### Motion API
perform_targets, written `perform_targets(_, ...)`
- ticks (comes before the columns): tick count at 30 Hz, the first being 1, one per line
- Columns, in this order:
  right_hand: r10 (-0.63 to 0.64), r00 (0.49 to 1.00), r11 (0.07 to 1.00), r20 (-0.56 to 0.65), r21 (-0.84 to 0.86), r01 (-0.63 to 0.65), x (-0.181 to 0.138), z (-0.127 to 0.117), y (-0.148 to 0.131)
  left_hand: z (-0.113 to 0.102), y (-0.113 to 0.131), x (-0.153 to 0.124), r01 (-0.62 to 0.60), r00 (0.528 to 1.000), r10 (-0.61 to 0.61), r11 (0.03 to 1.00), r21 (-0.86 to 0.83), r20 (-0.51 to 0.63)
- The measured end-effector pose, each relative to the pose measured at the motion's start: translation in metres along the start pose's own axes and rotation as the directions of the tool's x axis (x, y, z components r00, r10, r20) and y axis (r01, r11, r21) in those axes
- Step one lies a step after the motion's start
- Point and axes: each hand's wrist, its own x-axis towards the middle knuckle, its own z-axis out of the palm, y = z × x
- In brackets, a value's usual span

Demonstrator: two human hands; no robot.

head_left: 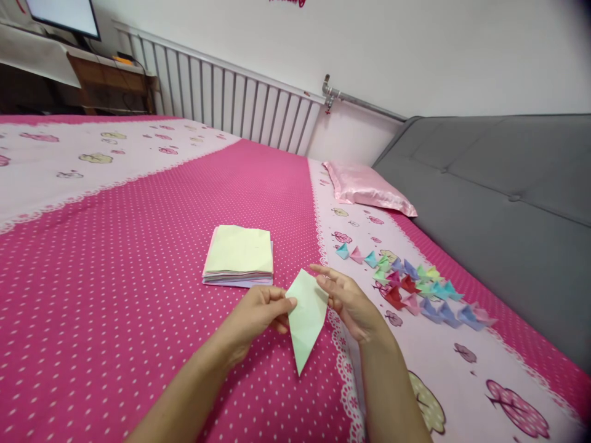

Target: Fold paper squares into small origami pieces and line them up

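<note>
A pale green sheet of paper, folded into a kite shape with its long point toward me, is held above the bed. My left hand pinches its left corner with thumb and fingers. My right hand touches its upper right edge, fingers curled around the paper's side. A stack of square pastel papers lies on the pink dotted bedspread just beyond my left hand.
Several small folded paper pieces in many colours lie in rows to the right of my hands. A pink satin pillow sits by the grey padded headboard. A white radiator lines the far wall.
</note>
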Motion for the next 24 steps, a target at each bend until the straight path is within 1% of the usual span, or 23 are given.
perform_targets(2, 0.038, 0.999, 0.999, 0.018, -0.005, -0.038, 0.0002, -0.0028, 0.0016, 0.0004, 0.0015, -0.0010, 0.016, 1.000, -0.016, 0.999, 0.032, 0.020)
perform_targets(5, 0.047, 0.998, 0.999, 0.048, -0.012, -0.046, -0.0005, -0.0049, 0.0026, 0.0011, 0.0033, -0.0019, 0.015, 0.999, -0.017, 0.998, 0.068, 0.033)
perform_targets(9, 0.052, 0.981, 0.998, 0.185, -0.047, -0.044, -0.0028, -0.0050, 0.0020, 0.0009, 0.0022, -0.0011, 0.011, 0.999, -0.014, 0.994, 0.105, 0.037)
perform_targets(10, 0.050, 0.978, 0.998, 0.202, -0.053, -0.040, -0.0031, -0.0050, 0.0019, 0.0007, 0.0015, -0.0007, 0.012, 0.999, -0.017, 0.994, 0.111, 0.038)
perform_targets(17, -0.005, 0.988, 0.995, 0.153, -0.096, 0.019, -0.0026, -0.0074, 0.0033, 0.0006, -0.0007, 0.0005, 0.059, 0.996, -0.066, 0.992, 0.108, 0.057)
perform_targets(22, -0.080, 0.987, 0.979, 0.137, -0.177, 0.104, -0.0030, -0.0089, 0.0035, 0.0004, -0.0001, -0.0002, 0.079, 0.996, -0.081, 0.994, 0.074, 0.030)
perform_targets(24, -0.091, 0.986, 0.971, 0.140, -0.207, 0.119, -0.0036, -0.0084, 0.0030, 0.0004, -0.0008, -0.0002, 0.076, 0.997, -0.078, 0.995, 0.062, 0.025)
